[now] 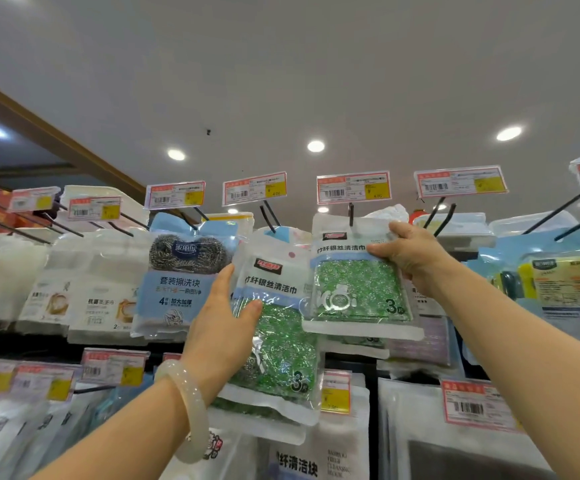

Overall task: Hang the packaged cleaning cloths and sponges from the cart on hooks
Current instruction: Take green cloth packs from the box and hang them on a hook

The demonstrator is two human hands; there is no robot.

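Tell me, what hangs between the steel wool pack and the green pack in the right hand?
In the head view, another green cloth pack held by the left hand sits between the steel wool pack and the green pack gripped by the right hand.

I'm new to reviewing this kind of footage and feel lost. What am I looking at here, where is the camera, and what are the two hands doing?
There is one picture, from a camera worn on a person's head, tilted up at a shop's hanging display. No robot, just two bare hands. The right hand grips a green scouring-cloth pack by its upper right edge, with the top of the pack at a black hook under a price tag. The left hand, with a pale bangle on its wrist, holds a second green pack. A steel-wool pack hangs to the left.
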